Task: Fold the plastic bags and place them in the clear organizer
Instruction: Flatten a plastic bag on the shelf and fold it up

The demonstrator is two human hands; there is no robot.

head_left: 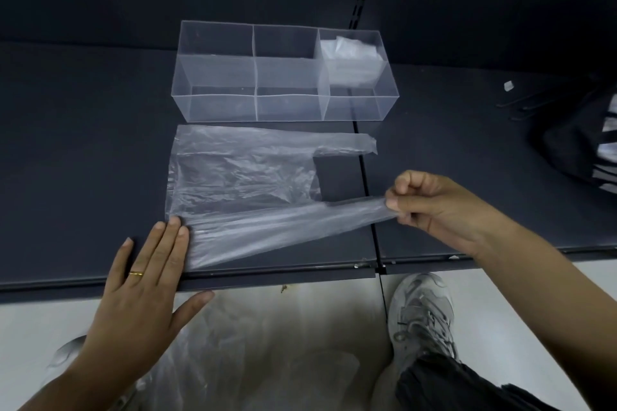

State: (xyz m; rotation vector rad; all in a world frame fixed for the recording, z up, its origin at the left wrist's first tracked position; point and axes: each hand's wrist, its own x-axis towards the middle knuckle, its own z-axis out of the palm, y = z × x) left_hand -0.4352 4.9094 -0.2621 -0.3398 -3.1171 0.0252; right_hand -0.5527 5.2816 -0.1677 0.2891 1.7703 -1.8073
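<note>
Right now your left hand (150, 274) lies flat at the front lip of the dark shelf (83, 160), fingers straight and close together, their tips pressing down the near left corner of the clear plastic bag (240, 183). Your right hand (434, 207) is pinched shut on the end of the bag's near handle, drawing that strip taut and slightly off the surface, right over the seam where two shelf panels meet. The far handle lies loose and flat, pointing right, just in front of the clear organizer (283, 107). Bare shelf stretches to the left of the bag and to the right of the seam; the far right is taken up by a dark bag with pale stripes (587, 150) and a small white scrap (507, 86).

The organizer stands behind the bag, near it but apart from it. It has three compartments in a row: the left and middle ones hold nothing, and the right one holds a folded plastic bag (350, 57) leaning towards the back wall.

The bag is thin, crinkled, translucent film, T-shirt shaped; the organizer is rigid with straight walls. Below the shelf edge, more clear plastic (260, 344) lies on the pale floor beside your grey sneaker (422, 314).
</note>
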